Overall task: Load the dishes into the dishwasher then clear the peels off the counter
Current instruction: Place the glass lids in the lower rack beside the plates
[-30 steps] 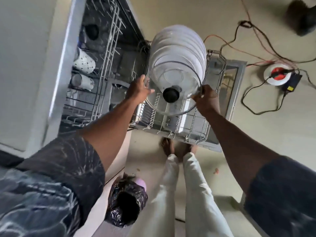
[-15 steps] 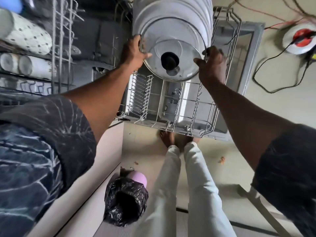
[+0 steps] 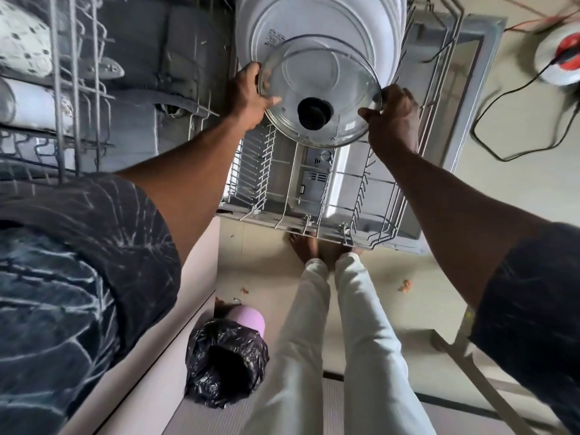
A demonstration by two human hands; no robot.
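Well, there is only the head view, looking down over both arms. The left hand (image 3: 248,98) grips the left edge of the glass lid (image 3: 323,80), w/ the thumb curled over the rim onto the front face. The right hand (image 3: 394,117) grips the right edge, fingers curled round the rim. The lid is on its edge, its black knob (image 3: 312,113) facing the person, above the far part of the lower rack (image 3: 266,171). This rack is pulled out over the open dishwasher door (image 3: 445,98).

Just behind the lid stands a stack of white plates (image 3: 314,17), also on edge. I cannot tell if they sit already in the rack or are carried together w/ the lid. The near part of the rack shows free tines. At left, the upper rack (image 3: 75,73) has patterned mugs (image 3: 22,45). On the floor are a bin (image 3: 201,350) w/ a black bag and some orange scraps (image 3: 405,285), maybe peel.

Step in hand, as I judge: the dish loading, i.e. placing the lid (& maybe the plates) into the lower rack. The peels part is not yet begun. The next move calls for lowering the lid so its rim goes between two tines, keeping it upright, then letting go w/ both hands w/o tipping it.
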